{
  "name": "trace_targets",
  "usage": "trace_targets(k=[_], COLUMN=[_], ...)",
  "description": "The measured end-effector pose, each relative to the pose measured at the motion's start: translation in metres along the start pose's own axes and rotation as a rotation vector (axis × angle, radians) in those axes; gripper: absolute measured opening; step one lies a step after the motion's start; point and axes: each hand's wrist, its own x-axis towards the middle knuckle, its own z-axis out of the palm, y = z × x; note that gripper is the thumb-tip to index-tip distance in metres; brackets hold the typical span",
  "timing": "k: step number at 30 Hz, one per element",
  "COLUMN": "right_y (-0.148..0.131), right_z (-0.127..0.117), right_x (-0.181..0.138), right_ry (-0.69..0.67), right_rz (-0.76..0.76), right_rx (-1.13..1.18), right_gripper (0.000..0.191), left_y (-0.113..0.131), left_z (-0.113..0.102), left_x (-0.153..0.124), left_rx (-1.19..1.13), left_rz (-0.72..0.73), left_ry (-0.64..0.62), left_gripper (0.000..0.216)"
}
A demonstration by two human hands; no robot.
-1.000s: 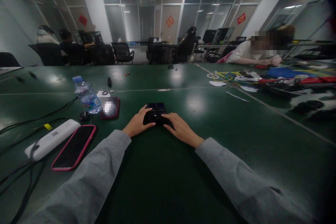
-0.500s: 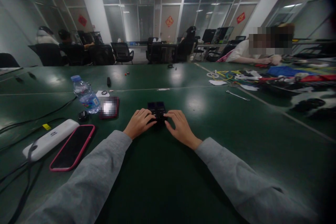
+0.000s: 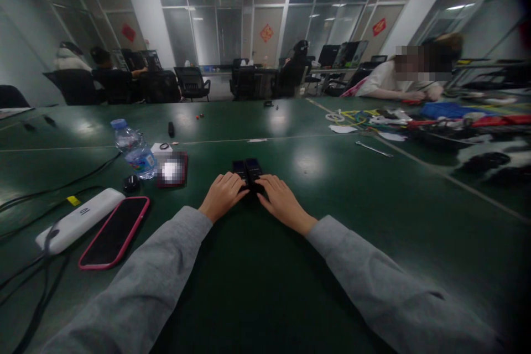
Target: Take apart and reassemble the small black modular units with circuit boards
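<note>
Two small black devices with dark screens lie side by side on the green table, their top ends showing past my fingers. My left hand (image 3: 223,194) grips the left black device (image 3: 239,165), fingers over its side and thumb near its lower end. Around the right black device (image 3: 253,166) curl the fingers of my right hand (image 3: 284,203). That device lies turned a little, its top edge slightly farther away than its neighbour's. Both lower halves are dark and partly hidden by my fingers, so I cannot make out details there.
Left of me are a pink-edged phone (image 3: 116,232), a white power bank (image 3: 81,220), black cables, a water bottle (image 3: 135,149) and a small black case (image 3: 131,183). A wrench (image 3: 374,149) and a cluttered pile of cables lie right. Another person (image 3: 385,80) leans on the table there.
The right device has turned slightly and shifted against the left one, with its top edge now farther away. My hands have moved a little closer together, still on the devices.
</note>
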Motion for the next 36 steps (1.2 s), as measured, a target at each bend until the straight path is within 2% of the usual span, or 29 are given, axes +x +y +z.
trace_targets(k=[14,23,36], right_y=[0.010,0.013,0.011], right_z=[0.004,0.007,0.005], right_x=[-0.001,-0.001,-0.001], right_ry=[0.021,0.015,0.022], right_rz=[0.022,0.017,0.018], right_rx=[-0.048,-0.045,-0.040], right_gripper=[0.023,0.025,0.018], left_y=[0.004,0.003,0.003], left_z=[0.002,0.004,0.004], left_x=[0.003,0.003,0.000], left_rx=[0.076,0.096,0.097], left_rz=[-0.060,-0.069,-0.121], left_ry=[0.020,0.018,0.056], left_gripper=[0.044,0.043,0.045])
